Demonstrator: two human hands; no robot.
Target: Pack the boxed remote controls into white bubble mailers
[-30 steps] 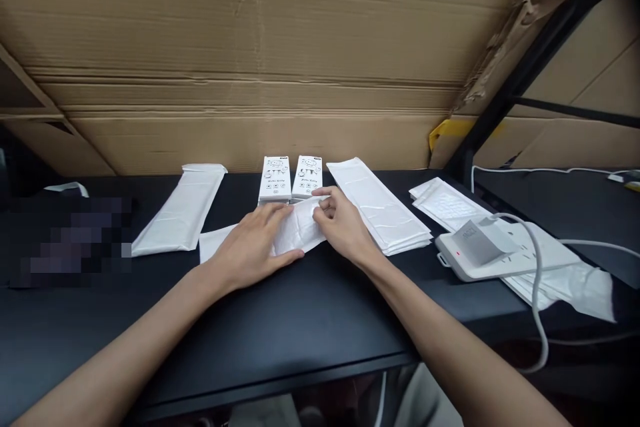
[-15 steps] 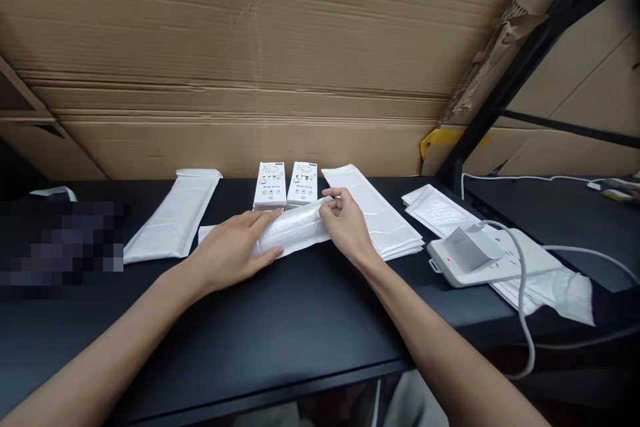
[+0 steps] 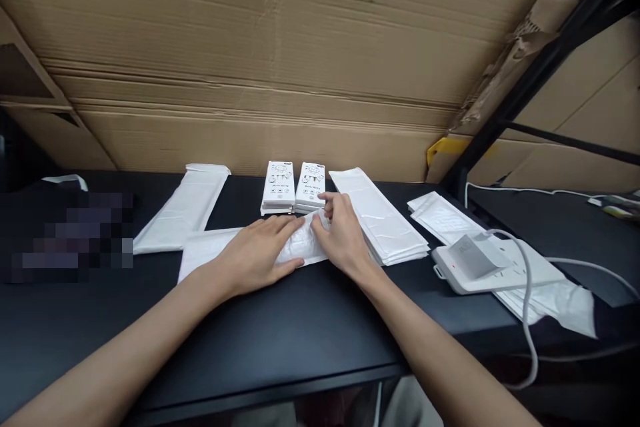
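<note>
A white padded envelope (image 3: pixel 207 245) lies on the black table in front of me. Its middle is covered by my left hand (image 3: pixel 263 250), which rests flat across it with fingers stretched and thumb apart along the near edge. At the envelope's right end, my right hand (image 3: pixel 337 230) pinches the edge between thumb and curled fingers. Just behind stand two small stacks of white printed boxes, the left box (image 3: pixel 279 183) and the right box (image 3: pixel 311 185), with a cartoon drawing on top. The right fingertips come close to the right stack.
Another padded envelope (image 3: pixel 183 210) lies at the left. A pile of flat white envelopes (image 3: pixel 383 217) sits right of my hands. Farther right, a white power strip (image 3: pixel 530 270) with a plugged charger (image 3: pixel 480 257) and cable rests on more envelopes. A cardboard wall (image 3: pixel 275 113) rises behind.
The envelope has come down from a raised, tilted position to lie flatter on the table, and more of its left end shows. My left hand has flattened; the view has shifted slightly.
</note>
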